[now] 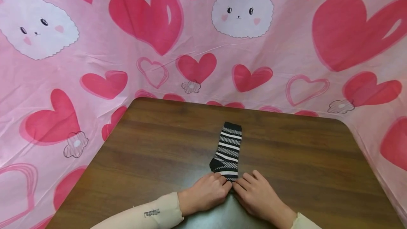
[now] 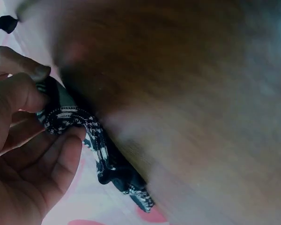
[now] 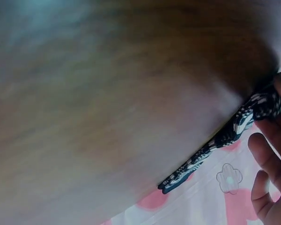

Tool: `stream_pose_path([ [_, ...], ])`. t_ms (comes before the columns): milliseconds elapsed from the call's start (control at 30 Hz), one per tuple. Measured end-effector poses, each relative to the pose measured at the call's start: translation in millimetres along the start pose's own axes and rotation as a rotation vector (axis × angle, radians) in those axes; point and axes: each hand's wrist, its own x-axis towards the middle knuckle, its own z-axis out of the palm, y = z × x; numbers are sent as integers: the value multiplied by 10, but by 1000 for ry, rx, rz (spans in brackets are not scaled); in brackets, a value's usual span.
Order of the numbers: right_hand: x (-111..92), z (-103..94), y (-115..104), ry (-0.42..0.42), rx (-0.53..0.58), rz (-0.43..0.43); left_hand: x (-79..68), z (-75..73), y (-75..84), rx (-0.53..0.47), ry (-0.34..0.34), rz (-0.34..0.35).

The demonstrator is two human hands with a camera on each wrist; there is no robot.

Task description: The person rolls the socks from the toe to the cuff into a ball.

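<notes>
A black sock (image 1: 229, 147) with white and hatched stripes lies lengthwise on the wooden table, its dark cuff pointing away from me and its heel bulging to the left. At the near toe end my left hand (image 1: 208, 192) pinches the left corner. My right hand (image 1: 259, 195) pinches the right corner of the same end, close beside the left fingertips. In the left wrist view, thumb and fingers hold the raised toe of the sock (image 2: 98, 145). The right wrist view has the sock (image 3: 243, 119) running away from the pinching fingers, the rest of that hand cut off by the frame.
The brown wooden table (image 1: 152, 140) has rounded far corners. Pink cloth (image 1: 203, 45) printed with hearts and white rabbits hangs behind it and along both sides. Beige sleeves (image 1: 159, 211) cover both forearms.
</notes>
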Motion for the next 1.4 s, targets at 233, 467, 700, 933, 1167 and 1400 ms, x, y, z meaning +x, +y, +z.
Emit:
stream_pose_path([
  [233, 53, -34, 22, 27, 120, 118, -10, 1, -53, -314, 83, -183],
  [467, 120, -61, 40, -66, 271, 315, -10, -27, -160, -513, 91, -284],
  [700, 208, -29, 88, -167, 427, 506, -17, 8, -232, -464, 107, -306],
  [933, 272, 21, 116, -178, 392, 601, 2, -18, -267, -302, 136, -205],
  [1167, 230, 52, 98, -100, 113, 495, 47, 33, -251, -211, 59, -117],
  [1400, 176, 23, 95, 11, 42, 251, 66, 32, -276, -216, 22, -134],
])
